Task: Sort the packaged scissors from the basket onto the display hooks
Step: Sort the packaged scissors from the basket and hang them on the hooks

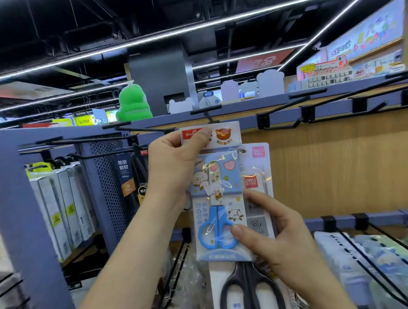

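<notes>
A pack of blue-handled children's scissors (217,200) with cartoon bears is held up at the centre, its top edge right under a black display hook (206,113). My left hand (175,164) pinches the pack's top left corner. My right hand (270,235) grips the stack at the lower right, thumb on the blue pack's front. Behind it is a white pack with a red logo (257,175). Below hangs a pack of black-handled scissors (247,289). No basket is in view.
Empty black hooks (312,104) run along the purple rail to the right above a wooden back panel (337,168). Hung packs (61,205) fill the left bay, with dark scissor packs (127,175) beside them. Lower hooks (375,247) carry bagged goods at the right.
</notes>
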`<state>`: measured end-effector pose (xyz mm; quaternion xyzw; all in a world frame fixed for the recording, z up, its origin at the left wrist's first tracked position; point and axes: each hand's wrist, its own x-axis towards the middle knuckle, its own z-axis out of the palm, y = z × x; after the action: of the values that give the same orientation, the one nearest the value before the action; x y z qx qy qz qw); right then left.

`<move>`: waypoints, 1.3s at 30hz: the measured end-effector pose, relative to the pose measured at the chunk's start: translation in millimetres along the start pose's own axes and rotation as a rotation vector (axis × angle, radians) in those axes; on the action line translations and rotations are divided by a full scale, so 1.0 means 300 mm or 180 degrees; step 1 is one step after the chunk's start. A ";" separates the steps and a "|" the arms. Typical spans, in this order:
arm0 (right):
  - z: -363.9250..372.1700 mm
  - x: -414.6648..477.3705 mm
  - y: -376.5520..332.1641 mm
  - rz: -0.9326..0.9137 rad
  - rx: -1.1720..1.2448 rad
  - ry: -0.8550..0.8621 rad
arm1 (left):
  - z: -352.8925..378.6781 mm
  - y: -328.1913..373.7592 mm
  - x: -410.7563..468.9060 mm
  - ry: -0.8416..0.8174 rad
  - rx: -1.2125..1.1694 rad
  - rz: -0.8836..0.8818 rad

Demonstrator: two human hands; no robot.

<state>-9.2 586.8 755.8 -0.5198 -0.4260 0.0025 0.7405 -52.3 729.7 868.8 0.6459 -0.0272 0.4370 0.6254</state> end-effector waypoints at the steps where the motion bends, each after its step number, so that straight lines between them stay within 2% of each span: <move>1: 0.000 0.000 0.002 0.0035 0.0029 0.0005 | -0.002 0.001 0.002 -0.0054 -0.0138 -0.0159; 6: 0.004 0.000 0.020 0.0316 0.0096 0.0154 | -0.003 -0.035 0.022 -0.0075 -0.0285 -0.0489; 8: 0.006 0.004 0.024 0.0465 0.0036 0.0316 | -0.019 -0.070 0.012 -0.0038 -0.0060 -0.0197; 10: 0.002 0.014 0.028 0.0482 -0.0025 0.0421 | -0.056 -0.105 -0.023 -0.0233 0.0308 0.0213; 13: -0.011 0.028 0.036 0.0366 -0.0073 0.0382 | -0.095 -0.139 -0.069 -0.0639 0.0476 0.0148; 18: -0.068 0.034 0.067 0.0376 -0.0288 0.0508 | -0.069 -0.204 0.015 -0.0380 0.0687 0.0028; 25: -0.164 0.025 0.082 0.0152 -0.0662 0.1059 | -0.019 -0.353 0.193 -0.0525 0.1578 -0.0126; 30: -0.162 0.026 0.090 0.0159 -0.0769 0.1190 | 0.019 -0.417 0.249 -0.0348 0.2092 -0.0034; 36: -0.146 0.024 0.104 0.0121 -0.0659 0.1174 | 0.008 -0.375 0.194 -0.0359 0.2253 0.0072; 39: -0.133 0.026 0.104 0.0041 -0.0553 0.1146 | 0.007 -0.297 0.103 -0.0471 0.1471 -0.0362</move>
<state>34.7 574.0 732.9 -0.5764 -0.2819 -0.1225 0.7571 19.8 762.9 817.9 0.8025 0.0641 0.3472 0.4810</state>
